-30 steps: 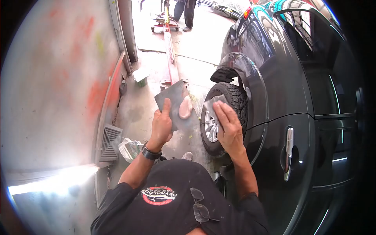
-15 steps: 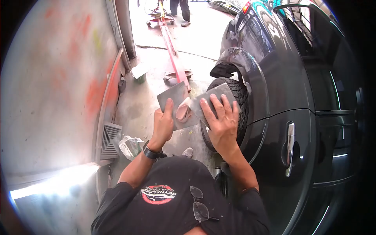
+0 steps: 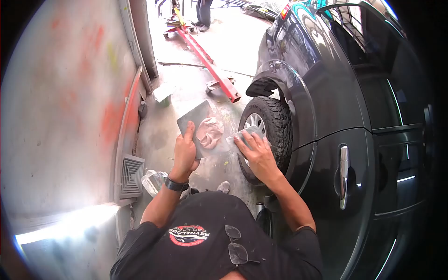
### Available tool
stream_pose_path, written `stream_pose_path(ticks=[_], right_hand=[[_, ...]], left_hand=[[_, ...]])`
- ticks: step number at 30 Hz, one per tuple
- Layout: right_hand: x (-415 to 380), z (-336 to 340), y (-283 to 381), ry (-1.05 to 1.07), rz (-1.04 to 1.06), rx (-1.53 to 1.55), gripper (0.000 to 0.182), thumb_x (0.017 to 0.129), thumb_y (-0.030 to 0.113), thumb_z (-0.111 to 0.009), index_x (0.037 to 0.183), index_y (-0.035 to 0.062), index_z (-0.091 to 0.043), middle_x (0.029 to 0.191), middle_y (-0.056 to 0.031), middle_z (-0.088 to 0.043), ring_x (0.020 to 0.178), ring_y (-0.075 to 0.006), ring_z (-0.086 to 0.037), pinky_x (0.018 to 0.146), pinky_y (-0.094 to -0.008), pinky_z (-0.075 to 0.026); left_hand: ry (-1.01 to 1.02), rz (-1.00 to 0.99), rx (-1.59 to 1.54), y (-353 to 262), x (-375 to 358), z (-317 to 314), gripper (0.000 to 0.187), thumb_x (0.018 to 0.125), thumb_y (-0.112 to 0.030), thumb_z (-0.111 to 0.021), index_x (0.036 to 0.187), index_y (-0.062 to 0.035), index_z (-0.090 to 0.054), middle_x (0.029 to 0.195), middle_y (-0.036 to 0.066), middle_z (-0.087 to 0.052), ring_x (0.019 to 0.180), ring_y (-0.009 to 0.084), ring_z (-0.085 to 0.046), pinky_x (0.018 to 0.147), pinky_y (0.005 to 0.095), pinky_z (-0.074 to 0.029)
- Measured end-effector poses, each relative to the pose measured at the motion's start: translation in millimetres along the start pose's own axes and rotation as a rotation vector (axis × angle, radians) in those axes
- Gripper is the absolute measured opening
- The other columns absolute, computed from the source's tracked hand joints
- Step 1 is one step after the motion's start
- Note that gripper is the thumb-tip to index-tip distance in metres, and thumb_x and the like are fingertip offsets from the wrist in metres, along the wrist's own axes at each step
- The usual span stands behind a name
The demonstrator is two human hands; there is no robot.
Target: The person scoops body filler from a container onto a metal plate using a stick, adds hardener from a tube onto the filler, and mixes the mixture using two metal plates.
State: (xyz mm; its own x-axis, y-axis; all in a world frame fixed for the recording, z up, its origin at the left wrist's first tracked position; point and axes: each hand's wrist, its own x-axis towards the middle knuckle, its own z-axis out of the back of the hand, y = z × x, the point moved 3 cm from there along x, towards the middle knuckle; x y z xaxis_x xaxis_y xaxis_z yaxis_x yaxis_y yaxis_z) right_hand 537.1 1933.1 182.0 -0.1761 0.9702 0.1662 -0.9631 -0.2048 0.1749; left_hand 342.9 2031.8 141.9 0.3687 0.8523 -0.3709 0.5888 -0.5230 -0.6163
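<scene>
A thin grey mixing board [image 3: 192, 118] is gripped by my left hand [image 3: 185, 154], thumb along its top face. On it lies a mound of pinkish body filler [image 3: 211, 132], creased and swirled. Just right of the mound, my right hand [image 3: 259, 157] has its fingers pressed over a flat grey spreader [image 3: 252, 131]. The spreader is tilted, its left edge close to the board's right side. Part of its face is covered by my fingers.
A dark car [image 3: 340, 102] stands close on the right, its wheel [image 3: 277, 123] beyond my right hand. A paint-marked wall [image 3: 70, 116] runs along the left. Ahead, a red metal beam [image 3: 205, 58] lies across the floor; a person's legs [image 3: 204, 14] are behind it.
The spreader has tilted and moved away from the board, showing more of the filler, which is now spread in a wider mound. The board has shifted slightly left.
</scene>
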Motion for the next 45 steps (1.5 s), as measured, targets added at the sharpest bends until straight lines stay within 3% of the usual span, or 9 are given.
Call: stream_pose_path(ticks=[4,11,17,18,25,34,38,42,45], right_hand=[[21,21,-4,-0.136,-0.096,0.095,0.055,0.082,0.000,-0.056,0.134,0.0158,-0.058,0.133,-0.0131,-0.056,0.121,-0.0380,-0.054,0.099,-0.0586,-0.042],[6,-4,32,-0.003,0.191,0.102,0.049,0.083,0.009,-0.057,0.131,0.0176,-0.059,0.132,-0.0074,-0.055,0.122,-0.0313,-0.051,0.104,-0.0571,-0.033],[-3,4,13,0.052,0.223,0.164,0.048,0.081,0.012,-0.058,0.129,0.0198,-0.059,0.128,-0.0063,-0.057,0.123,-0.0292,-0.052,0.103,-0.0597,-0.037],[0,15,9,0.014,0.176,0.249,0.050,0.079,0.007,-0.061,0.129,0.0139,-0.061,0.128,-0.0088,-0.059,0.122,-0.0309,-0.054,0.104,-0.0546,-0.040],[30,49,20,-0.386,0.135,0.895,0.059,0.072,-0.009,-0.065,0.130,-0.0013,-0.058,0.132,-0.0208,-0.057,0.126,-0.0382,-0.053,0.106,-0.0439,-0.042],[11,6,-25,0.043,0.074,0.005,0.064,0.078,-0.010,-0.052,0.140,0.0058,-0.050,0.140,-0.0194,-0.049,0.126,-0.0396,-0.050,0.106,-0.0464,-0.041],[18,41,-31,-0.325,-0.101,0.350,0.052,0.086,0.005,-0.052,0.137,0.0106,-0.053,0.137,-0.0166,-0.052,0.121,-0.0402,-0.054,0.101,-0.0618,-0.039],[5,22,-6,-0.029,0.037,-0.047,0.051,0.082,0.003,-0.054,0.132,0.0129,-0.060,0.133,-0.0148,-0.055,0.125,-0.0386,-0.051,0.106,-0.0592,-0.035],[13,64,-2,-0.198,-0.093,-0.105,0.054,0.083,0.005,-0.055,0.136,0.0143,-0.056,0.134,-0.0143,-0.054,0.125,-0.0384,-0.050,0.108,-0.0605,-0.031]], left_hand=[[-0.160,-0.039,0.782,-1,-1,-1,0.052,0.104,-0.040,-0.047,0.073,-0.0015,-0.062,0.064,-0.002,-0.054,0.062,0.0050,-0.045,0.048,0.0254,-0.034],[-0.045,-0.089,0.774,13,-6,-8,0.055,0.106,-0.041,-0.041,0.072,-0.0025,-0.061,0.066,-0.003,-0.054,0.063,0.0049,-0.045,0.052,0.0259,-0.038],[-0.253,0.047,0.276,-12,16,2,0.049,0.105,-0.042,-0.042,0.101,0.0017,-0.065,0.079,0.006,-0.066,0.071,0.0161,-0.067,0.060,0.0286,-0.055],[-0.120,0.011,0.124,-20,21,2,0.050,0.104,-0.042,-0.040,0.119,0.0027,-0.057,0.103,0.012,-0.067,0.090,0.0240,-0.070,0.078,0.0372,-0.060],[0.077,0.198,-0.376,19,10,-24,0.053,0.106,-0.042,-0.033,0.138,-0.0020,-0.046,0.132,0.013,-0.056,0.118,0.0256,-0.059,0.099,0.0426,-0.051],[-0.009,0.060,-0.015,10,3,-22,0.045,0.103,-0.037,-0.048,0.126,0.0008,-0.054,0.114,0.012,-0.065,0.098,0.0203,-0.067,0.084,0.0363,-0.058],[-0.127,0.035,0.127,7,0,-29,0.042,0.103,-0.035,-0.051,0.118,0.0033,-0.056,0.105,0.011,-0.065,0.090,0.0172,-0.066,0.079,0.0347,-0.058],[-0.151,-0.034,0.269,23,2,-37,0.038,0.103,-0.034,-0.052,0.109,0.0021,-0.061,0.096,0.007,-0.065,0.081,0.0123,-0.062,0.070,0.0293,-0.054],[-0.141,-0.059,0.281,28,4,-32,0.037,0.103,-0.033,-0.052,0.105,0.0020,-0.063,0.093,0.005,-0.065,0.078,0.0103,-0.059,0.065,0.0272,-0.051]])
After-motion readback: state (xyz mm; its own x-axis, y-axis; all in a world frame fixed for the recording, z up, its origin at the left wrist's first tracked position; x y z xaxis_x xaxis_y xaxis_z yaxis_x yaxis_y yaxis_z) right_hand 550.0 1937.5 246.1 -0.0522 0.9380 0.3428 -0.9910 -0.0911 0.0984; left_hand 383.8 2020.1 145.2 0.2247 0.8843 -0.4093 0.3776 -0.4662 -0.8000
